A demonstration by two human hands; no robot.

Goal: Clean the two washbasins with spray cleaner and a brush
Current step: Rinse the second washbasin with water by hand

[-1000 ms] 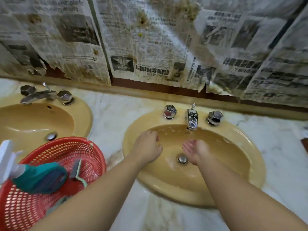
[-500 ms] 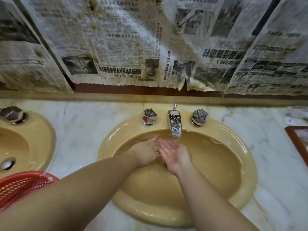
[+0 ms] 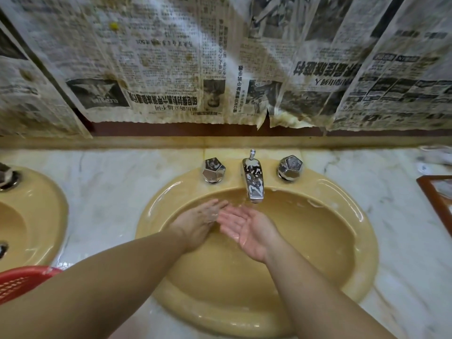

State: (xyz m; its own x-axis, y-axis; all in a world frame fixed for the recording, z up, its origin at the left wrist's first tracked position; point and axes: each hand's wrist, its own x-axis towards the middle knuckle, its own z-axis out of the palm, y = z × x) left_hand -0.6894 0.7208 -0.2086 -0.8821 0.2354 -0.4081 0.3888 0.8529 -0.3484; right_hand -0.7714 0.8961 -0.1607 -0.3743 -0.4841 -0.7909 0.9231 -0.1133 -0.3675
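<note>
both hands are spread and empty inside the mustard-yellow oval ceramic washbasin (image 3: 342, 253): left hand (image 3: 198, 223) palm down, right hand (image 3: 247, 228) palm up, nearer the soap-flecked chrome spout (image 3: 253, 182) just beyond its fingertips.

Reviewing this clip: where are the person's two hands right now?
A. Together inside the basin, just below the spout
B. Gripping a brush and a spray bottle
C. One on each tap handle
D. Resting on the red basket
A: the left hand and the palm-up right hand meet empty inside the basin, just below the spout; neither touches the tap handles.
</note>
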